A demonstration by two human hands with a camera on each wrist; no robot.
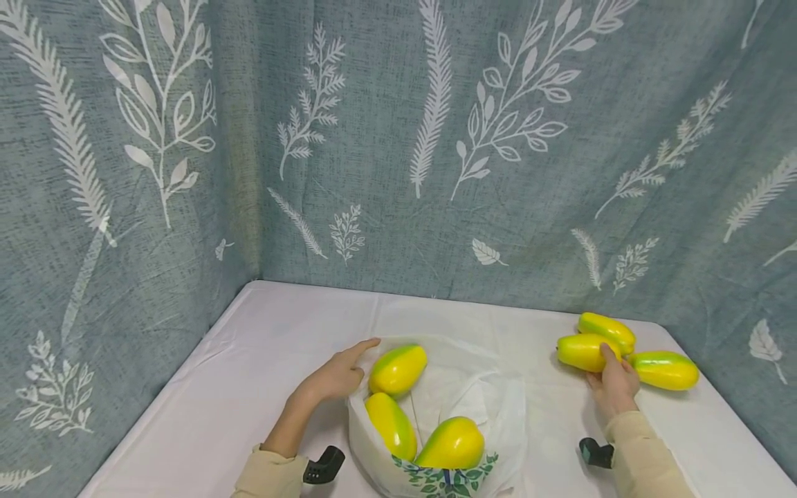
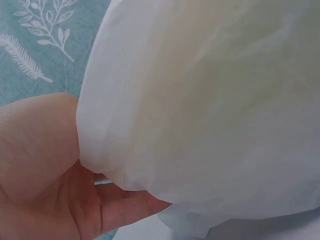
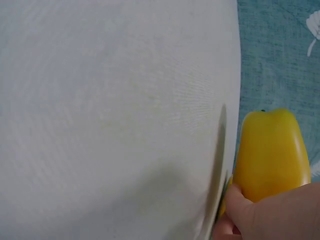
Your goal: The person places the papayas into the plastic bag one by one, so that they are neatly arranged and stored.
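A bag sits by the table's near edge, my left hand pinching its rim. With room between, my right hand grips a papaya toward the far-right corner, two others crowding it.

So most of this left wrist view is just white bag, super close up, thin and kinda see-through, with a blurry yellowish-green tint coming through. Left hand is down in the lower left corner, holding the bag's edge, with fingertips hidden behind the plastic, so can't really tell how they sit. Teal curtain with white leafy prints fills the upper left, and there's a greyish sliver of bench along the bottom right.
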